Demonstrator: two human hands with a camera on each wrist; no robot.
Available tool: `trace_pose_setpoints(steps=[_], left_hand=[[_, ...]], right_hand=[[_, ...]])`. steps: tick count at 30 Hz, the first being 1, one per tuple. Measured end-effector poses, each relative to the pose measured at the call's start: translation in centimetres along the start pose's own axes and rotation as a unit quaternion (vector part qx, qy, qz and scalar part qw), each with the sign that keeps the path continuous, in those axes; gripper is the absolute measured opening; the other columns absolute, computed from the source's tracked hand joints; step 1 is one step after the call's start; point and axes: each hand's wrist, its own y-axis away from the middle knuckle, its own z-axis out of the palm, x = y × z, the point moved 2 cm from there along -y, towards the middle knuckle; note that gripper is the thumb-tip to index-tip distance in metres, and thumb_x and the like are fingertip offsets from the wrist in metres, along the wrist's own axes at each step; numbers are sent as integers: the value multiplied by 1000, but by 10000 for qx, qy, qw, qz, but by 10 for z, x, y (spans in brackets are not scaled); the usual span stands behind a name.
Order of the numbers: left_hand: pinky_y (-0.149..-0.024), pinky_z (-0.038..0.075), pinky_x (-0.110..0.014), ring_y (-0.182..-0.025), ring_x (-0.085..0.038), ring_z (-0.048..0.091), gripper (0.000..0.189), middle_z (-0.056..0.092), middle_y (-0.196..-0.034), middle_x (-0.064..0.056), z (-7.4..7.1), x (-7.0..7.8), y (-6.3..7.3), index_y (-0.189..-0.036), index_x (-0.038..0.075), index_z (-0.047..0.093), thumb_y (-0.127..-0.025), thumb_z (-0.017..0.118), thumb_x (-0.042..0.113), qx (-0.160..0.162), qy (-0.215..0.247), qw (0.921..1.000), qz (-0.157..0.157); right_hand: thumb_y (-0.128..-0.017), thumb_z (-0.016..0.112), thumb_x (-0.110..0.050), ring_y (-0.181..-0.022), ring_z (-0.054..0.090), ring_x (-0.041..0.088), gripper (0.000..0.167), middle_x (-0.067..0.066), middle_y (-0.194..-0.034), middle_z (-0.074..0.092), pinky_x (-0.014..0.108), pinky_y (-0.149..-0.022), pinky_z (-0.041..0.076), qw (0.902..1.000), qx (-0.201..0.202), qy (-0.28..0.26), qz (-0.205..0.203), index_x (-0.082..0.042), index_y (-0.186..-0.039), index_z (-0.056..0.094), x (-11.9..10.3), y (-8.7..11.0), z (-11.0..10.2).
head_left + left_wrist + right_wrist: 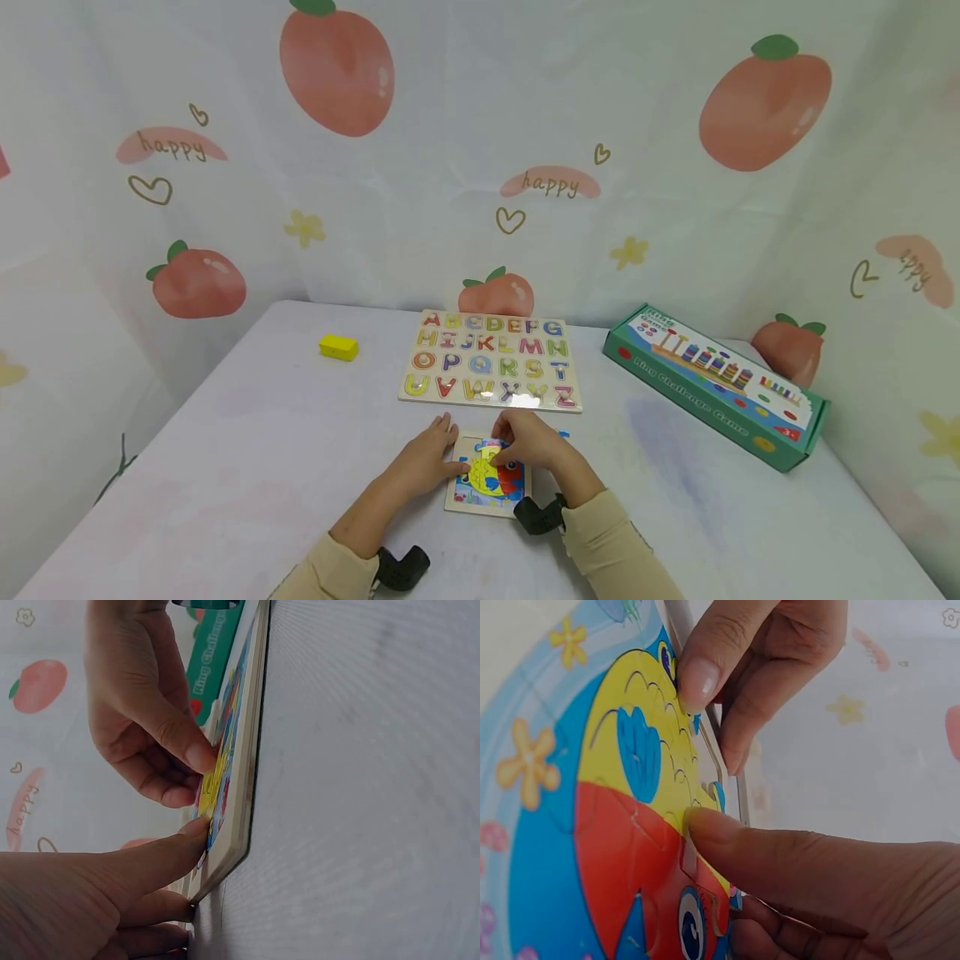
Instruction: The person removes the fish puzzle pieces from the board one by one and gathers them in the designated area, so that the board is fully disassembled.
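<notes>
Right between the hands it lies: a near-square fish puzzle in a pale wooden frame [486, 502], flat on the white cloth-covered table [247, 467], its red-and-yellow fish running side to side, head towards the right. Neither hand is the nearer, for both are touching it! The left hand [423, 458] has its thumb on the printed face at the left side, fingers outside the frame, gripping that edge. Over at the upper right, the right hand [532, 440] bends its fingers, thumb on the fish where yellow meets red (whether it pinches a loose piece, I cannot tell).

Now the count: one fish puzzle; one wooden alphabet board [489, 353], four rows of bright letters, just beyond the hands; one long green cardboard Ring Challenge Game box [716, 387], slanting away at the right; one small yellow rectangular block [339, 347], well apart at the far left. Two black wrist-worn devices [402, 568], one per arm. And one little blue bit [564, 433], mostly hidden, peeps out beyond the right hand.
</notes>
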Motion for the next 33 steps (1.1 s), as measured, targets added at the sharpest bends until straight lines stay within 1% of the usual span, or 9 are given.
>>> trace_pose_setpoints(steps=[4, 9, 13, 16, 20, 24, 33], left_hand=[[-110, 27, -54, -140, -38, 24, 67, 30, -148, -24, 0, 0, -1, -134, -7, 45, -82, 71, 25, 12, -16, 10000, 11], [-110, 29, -53, -140, -37, 25, 67, 31, -148, -23, 1, 0, 0, -133, -7, 46, -81, 71, 27, 77, -86, 9999, 35], [-107, 33, -53, -138, -38, 29, 72, 34, -146, -25, 5, 2, -1, -131, -8, 47, -79, 73, 34, 287, -348, 9990, 12], [-104, 37, -53, -136, -39, 32, 77, 37, -144, -26, 9, 5, -2, -130, -9, 49, -76, 74, 40, 445, -544, 9974, -136], [-101, 41, -53, -133, -40, 37, 80, 39, -142, -27, 10, 8, -2, -128, -8, 51, -74, 75, 45, 553, -740, 9953, -276], [-99, 43, -52, -130, -41, 40, 80, 41, -141, -27, 8, 11, -3, -127, -9, 51, -73, 75, 45, 622, -863, 9939, -275], [-97, 44, -53, -130, -41, 40, 78, 42, -140, -26, 11, 11, -4, -126, -8, 53, -72, 76, 43, 611, -793, 9945, -313]], right_hand=[[-74, 76, -3, -77, 51, 15, 23, 4, -86, 58, 30, -78, 53, 10000, 20, -28, -52, -3, -91, 60, 3, -2, -1], [-79, 71, -3, -74, 52, 14, 12, 2, -83, 59, 27, -74, 53, 9996, 48, -232, -125, -4, -89, 64, 11, -7, -2], [-81, 69, -3, -73, 52, 14, 8, 2, -81, 60, 26, -73, 52, 9992, 60, -351, -204, -4, -87, 64, 13, -9, -3], [-82, 68, -3, -72, 52, 13, 6, 2, -80, 60, 25, -73, 52, 9987, 8, -443, -270, -3, -86, 64, 13, -8, -3], [-82, 68, -4, -71, 52, 13, 5, 2, -79, 60, 24, -70, 52, 9979, -39, -549, -344, -2, -85, 64, 14, -9, -2], [-82, 69, -5, -70, 52, 13, 6, 3, -78, 61, 23, -70, 52, 9970, 31, -711, -293, -2, -85, 64, 15, -9, -3], [-83, 68, -9, -70, 57, 11, 11, 4, -81, 66, 24, -73, 54, 9911, -95, -1321, -150, 0, -90, 66, 22, -11, -3]])
